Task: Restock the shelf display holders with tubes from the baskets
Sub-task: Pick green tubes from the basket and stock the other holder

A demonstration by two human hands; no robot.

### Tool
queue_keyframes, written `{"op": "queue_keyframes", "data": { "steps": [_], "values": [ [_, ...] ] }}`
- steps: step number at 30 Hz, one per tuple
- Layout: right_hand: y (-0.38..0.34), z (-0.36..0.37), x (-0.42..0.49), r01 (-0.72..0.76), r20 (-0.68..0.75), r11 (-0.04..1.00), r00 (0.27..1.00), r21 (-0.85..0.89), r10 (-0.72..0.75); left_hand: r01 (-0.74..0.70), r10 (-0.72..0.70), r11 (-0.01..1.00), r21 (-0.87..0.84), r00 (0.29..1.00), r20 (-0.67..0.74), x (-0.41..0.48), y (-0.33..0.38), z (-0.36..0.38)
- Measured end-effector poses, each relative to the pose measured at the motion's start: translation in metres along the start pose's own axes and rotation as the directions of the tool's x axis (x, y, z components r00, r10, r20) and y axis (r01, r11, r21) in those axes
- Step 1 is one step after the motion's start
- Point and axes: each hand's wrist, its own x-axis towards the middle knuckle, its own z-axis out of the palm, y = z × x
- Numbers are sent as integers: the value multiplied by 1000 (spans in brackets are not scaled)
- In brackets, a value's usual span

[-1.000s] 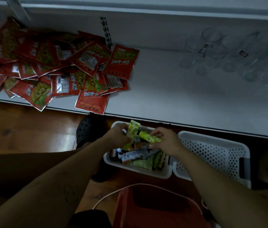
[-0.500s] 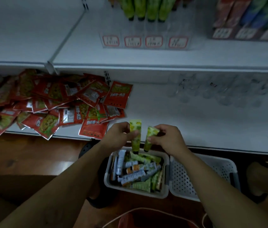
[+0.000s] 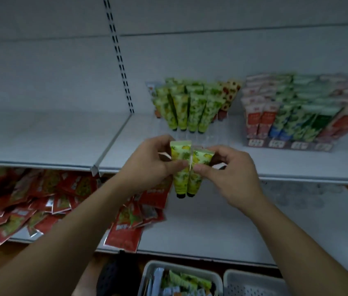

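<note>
Two yellow-green tubes hang caps down, side by side, in front of the middle shelf edge. My left hand [image 3: 149, 162] grips the left tube [image 3: 180, 169]; my right hand [image 3: 230, 174] grips the right tube [image 3: 197, 167]. Behind them on the shelf stands a clear display holder [image 3: 187, 107] with rows of green tubes. A second holder [image 3: 297, 116] to the right carries red, blue and green tubes. The white basket [image 3: 149, 272] at the bottom edge holds several mixed tubes.
Red snack packets [image 3: 47, 195] lie heaped on the lower shelf at left, some overhanging its edge. A second white perforated basket [image 3: 252, 283] sits right of the first. The shelf upright [image 3: 118, 56] with slots divides the back wall. Clear cups [image 3: 297, 195] lie on the lower shelf at right.
Both hands have risen from the basket to the middle shelf level, each carrying a tube. The view has tilted up, revealing the display holders.
</note>
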Motion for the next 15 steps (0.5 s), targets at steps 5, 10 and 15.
{"op": "queue_keyframes", "data": {
  "steps": [5,10,15],
  "values": [
    [-42,-12,47,68,-19,992,997,-101,-71,-138,136,990,-17,986,-98,36,36,-28],
    [-60,-15,93,115,-126,963,981,-242,-149,-182,217,953,242,968,-129,67,39,-50],
    [-56,0,106,125,-114,936,979,-328,-171,-169,280,879,445,939,-197,75,26,-71]
  ]
}}
